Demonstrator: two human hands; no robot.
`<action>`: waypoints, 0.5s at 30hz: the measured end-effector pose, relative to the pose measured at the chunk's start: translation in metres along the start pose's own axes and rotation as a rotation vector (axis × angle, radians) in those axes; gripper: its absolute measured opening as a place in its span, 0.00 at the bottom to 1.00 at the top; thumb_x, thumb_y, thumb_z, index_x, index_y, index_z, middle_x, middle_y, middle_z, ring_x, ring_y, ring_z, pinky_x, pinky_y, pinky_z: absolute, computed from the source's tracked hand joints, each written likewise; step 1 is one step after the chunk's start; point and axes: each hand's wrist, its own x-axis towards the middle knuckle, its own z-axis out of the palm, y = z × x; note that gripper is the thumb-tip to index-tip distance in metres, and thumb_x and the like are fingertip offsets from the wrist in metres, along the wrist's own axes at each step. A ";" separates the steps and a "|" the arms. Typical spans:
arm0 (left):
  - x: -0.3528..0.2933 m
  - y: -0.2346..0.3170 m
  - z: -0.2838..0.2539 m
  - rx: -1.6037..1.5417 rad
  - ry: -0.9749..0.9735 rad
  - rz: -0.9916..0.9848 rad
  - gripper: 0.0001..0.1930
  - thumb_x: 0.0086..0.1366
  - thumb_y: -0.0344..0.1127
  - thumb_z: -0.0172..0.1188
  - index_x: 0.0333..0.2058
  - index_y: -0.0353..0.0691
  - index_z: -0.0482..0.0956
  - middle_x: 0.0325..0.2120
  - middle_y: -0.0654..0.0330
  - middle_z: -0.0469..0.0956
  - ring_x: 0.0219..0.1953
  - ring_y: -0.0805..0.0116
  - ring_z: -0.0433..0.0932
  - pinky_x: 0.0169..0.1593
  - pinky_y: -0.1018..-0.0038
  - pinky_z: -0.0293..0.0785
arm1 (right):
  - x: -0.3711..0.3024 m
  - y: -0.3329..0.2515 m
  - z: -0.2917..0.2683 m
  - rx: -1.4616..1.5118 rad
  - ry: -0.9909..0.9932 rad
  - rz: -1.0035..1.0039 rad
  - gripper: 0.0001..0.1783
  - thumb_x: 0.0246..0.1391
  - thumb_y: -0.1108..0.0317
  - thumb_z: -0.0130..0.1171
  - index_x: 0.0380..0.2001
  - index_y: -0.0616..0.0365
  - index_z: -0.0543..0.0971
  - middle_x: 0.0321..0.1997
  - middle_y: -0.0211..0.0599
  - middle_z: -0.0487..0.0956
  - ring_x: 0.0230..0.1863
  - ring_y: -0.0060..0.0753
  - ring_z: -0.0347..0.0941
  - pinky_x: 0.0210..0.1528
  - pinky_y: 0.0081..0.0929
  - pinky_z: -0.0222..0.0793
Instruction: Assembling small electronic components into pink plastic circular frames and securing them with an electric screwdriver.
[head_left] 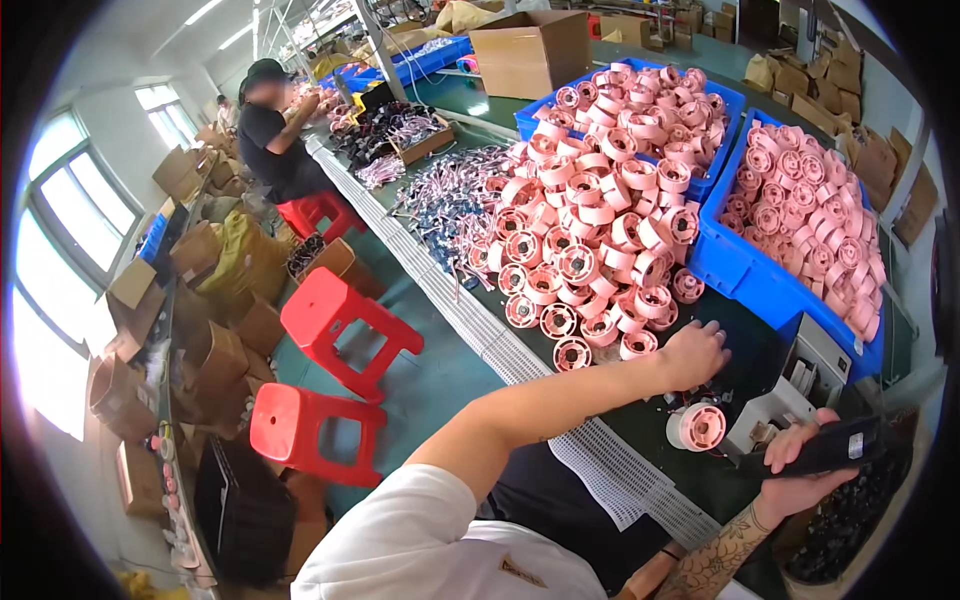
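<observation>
My left hand reaches out over the dark green table, knuckles up, its fingers on small parts at the near edge of a big heap of pink and white spools. What lies under the fingers is hidden. A single pink spool lies on its side just below that hand. My right hand grips a flat black phone-like device next to a small white and grey machine.
Two blue bins filled with pink spools stand behind the heap. Bundled cables and cardboard boxes lie farther along the table. Red stools stand in the aisle at left. Another person in black sits at the far end.
</observation>
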 end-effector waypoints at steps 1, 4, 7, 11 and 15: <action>0.000 0.001 0.003 -0.007 -0.003 0.002 0.12 0.57 0.39 0.54 0.36 0.39 0.76 0.36 0.54 0.73 0.43 0.58 0.70 0.44 0.64 0.70 | 0.000 0.000 -0.001 -0.004 0.005 0.004 0.45 0.55 0.30 0.33 0.55 0.64 0.60 0.20 0.35 0.67 0.14 0.26 0.60 0.15 0.23 0.59; 0.003 0.001 0.009 0.042 0.063 -0.056 0.12 0.56 0.39 0.56 0.37 0.38 0.76 0.35 0.55 0.74 0.43 0.59 0.70 0.44 0.64 0.70 | 0.002 0.000 -0.001 -0.001 -0.027 -0.002 0.45 0.55 0.30 0.34 0.55 0.64 0.60 0.20 0.35 0.67 0.14 0.27 0.60 0.15 0.24 0.59; 0.005 0.001 0.009 -0.135 0.112 -0.165 0.17 0.54 0.39 0.60 0.39 0.36 0.73 0.34 0.54 0.75 0.42 0.57 0.70 0.45 0.64 0.69 | 0.001 0.001 -0.001 -0.015 -0.002 -0.001 0.45 0.55 0.30 0.35 0.55 0.64 0.59 0.20 0.36 0.67 0.14 0.27 0.61 0.16 0.24 0.59; 0.003 0.003 0.011 -0.331 0.345 -0.281 0.13 0.57 0.34 0.57 0.40 0.34 0.72 0.33 0.50 0.75 0.39 0.53 0.70 0.44 0.63 0.68 | 0.001 0.004 0.000 0.008 0.053 0.025 0.46 0.53 0.29 0.37 0.54 0.65 0.60 0.20 0.36 0.67 0.14 0.27 0.61 0.16 0.23 0.60; 0.003 0.005 -0.026 -0.562 0.542 -0.343 0.12 0.57 0.30 0.57 0.38 0.33 0.69 0.28 0.47 0.74 0.35 0.48 0.72 0.41 0.61 0.69 | 0.001 0.002 0.000 0.007 0.094 0.029 0.48 0.51 0.27 0.39 0.54 0.66 0.60 0.19 0.36 0.67 0.14 0.27 0.62 0.15 0.23 0.61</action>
